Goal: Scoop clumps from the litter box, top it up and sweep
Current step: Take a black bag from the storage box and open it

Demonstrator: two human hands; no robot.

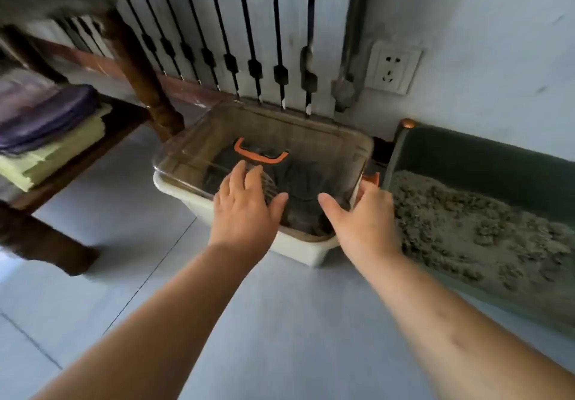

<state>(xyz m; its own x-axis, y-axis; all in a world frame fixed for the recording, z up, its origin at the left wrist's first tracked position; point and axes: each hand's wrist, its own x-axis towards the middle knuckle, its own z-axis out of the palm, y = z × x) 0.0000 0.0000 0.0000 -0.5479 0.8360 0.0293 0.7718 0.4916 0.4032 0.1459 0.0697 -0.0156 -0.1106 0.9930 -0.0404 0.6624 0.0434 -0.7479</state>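
A white storage bin (pixel 298 250) with a clear lid (pixel 280 132) and an orange handle (pixel 259 155) stands on the floor by the radiator. Dark contents show through the lid. My left hand (pixel 245 203) lies flat on the lid's near part, fingers straight. My right hand (pixel 367 213) is at the bin's right edge, its fingers over the side by an orange latch (pixel 371 178), thumb spread on the lid. To the right, a dark green litter box (pixel 466 153) holds grey litter (pixel 473 237) with several clumps.
A white radiator (pixel 249 32) and a wall socket (pixel 392 68) are behind the bin. At the left stands a wooden shelf unit (pixel 140 72) with folded cloths (pixel 46 125). The floor is pale grey tile (pixel 280 321).
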